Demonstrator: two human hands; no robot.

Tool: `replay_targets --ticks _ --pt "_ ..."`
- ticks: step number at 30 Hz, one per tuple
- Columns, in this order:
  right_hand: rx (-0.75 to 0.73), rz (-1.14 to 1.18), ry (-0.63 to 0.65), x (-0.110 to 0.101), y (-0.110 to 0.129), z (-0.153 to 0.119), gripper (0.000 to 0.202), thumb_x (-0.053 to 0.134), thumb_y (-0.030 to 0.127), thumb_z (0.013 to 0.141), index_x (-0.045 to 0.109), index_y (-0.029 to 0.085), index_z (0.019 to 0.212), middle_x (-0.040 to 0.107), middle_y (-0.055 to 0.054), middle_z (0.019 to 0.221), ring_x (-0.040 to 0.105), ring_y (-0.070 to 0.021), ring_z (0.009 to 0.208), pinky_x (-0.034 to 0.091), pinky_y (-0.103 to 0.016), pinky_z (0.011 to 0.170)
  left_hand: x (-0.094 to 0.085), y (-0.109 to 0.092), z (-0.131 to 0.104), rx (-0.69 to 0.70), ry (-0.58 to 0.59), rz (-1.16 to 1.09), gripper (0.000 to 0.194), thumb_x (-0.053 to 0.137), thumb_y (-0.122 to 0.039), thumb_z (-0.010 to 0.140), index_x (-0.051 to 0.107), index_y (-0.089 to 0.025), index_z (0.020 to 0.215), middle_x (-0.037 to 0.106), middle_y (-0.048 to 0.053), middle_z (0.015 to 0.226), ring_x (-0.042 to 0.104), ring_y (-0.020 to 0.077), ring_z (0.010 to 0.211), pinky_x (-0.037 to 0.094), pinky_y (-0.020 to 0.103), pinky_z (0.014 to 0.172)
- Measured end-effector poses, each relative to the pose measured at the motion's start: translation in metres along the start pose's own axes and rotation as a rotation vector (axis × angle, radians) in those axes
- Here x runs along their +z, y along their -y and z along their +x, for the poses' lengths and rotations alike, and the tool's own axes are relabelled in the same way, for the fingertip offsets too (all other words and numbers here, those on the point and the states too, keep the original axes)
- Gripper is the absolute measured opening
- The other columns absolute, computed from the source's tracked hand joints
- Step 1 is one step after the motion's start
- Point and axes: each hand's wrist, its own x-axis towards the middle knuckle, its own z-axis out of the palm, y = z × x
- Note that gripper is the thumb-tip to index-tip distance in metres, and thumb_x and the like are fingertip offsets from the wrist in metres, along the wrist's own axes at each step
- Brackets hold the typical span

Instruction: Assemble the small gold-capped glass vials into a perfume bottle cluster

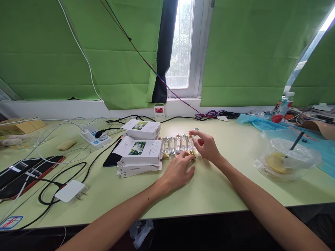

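Several small clear glass spray bottles [178,143], which look like perfume bottles, stand upright in a row in the middle of the table. My right hand [208,148] is at the row's right end, its index finger and thumb closed about the top of a glass spray bottle [190,143]. Just in front of the row lies my left hand [179,170], palm down, thumb apart from the fingers. Its fingertips are beside a gold cap [192,153] and partly cover other caps. Another gold cap [165,156] lies at the row's left end.
Left of the bottles, white printed boxes [142,153] are stacked beside a dark phone [111,157]. Further left are a power strip [95,137], a white charger [72,191] and looping cables. A bagged plastic cup [288,157] and blue plastic sheet [324,150] occupy the right.
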Motion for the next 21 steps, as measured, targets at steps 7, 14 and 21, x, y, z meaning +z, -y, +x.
replay_targets --ticks 7,14,21 --pt "0.017 0.000 -0.026 0.0020 -0.0016 0.0005 0.032 0.052 0.019 0.086 0.070 0.017 0.112 0.076 -0.009 0.107 0.035 -0.0060 0.044 0.036 -0.025 0.046 0.0004 0.0003 -0.0007 0.036 0.024 0.026 0.031 0.056 -0.026 0.090 0.065 -0.024 0.120 0.062 0.005 0.121 0.065 0.0222 0.102 0.053 0.037 0.093" --pt "0.010 0.007 -0.030 0.0016 0.0006 0.0005 0.027 0.057 0.021 0.086 0.070 0.018 0.109 0.076 -0.007 0.102 0.032 -0.0060 0.044 0.034 -0.025 0.045 0.0024 0.0002 -0.0005 0.057 0.028 0.050 0.030 0.055 -0.025 0.090 0.065 -0.024 0.118 0.064 0.004 0.118 0.066 0.0220 0.100 0.053 0.037 0.089" --pt "0.009 0.013 -0.039 0.0017 0.0027 0.0003 0.023 0.061 0.028 0.090 0.071 0.018 0.108 0.076 -0.007 0.098 0.032 -0.0063 0.045 0.034 -0.025 0.046 0.0021 -0.0003 -0.0002 0.080 0.028 0.038 0.031 0.056 -0.026 0.090 0.065 -0.025 0.119 0.067 0.003 0.120 0.067 0.0225 0.103 0.053 0.036 0.090"
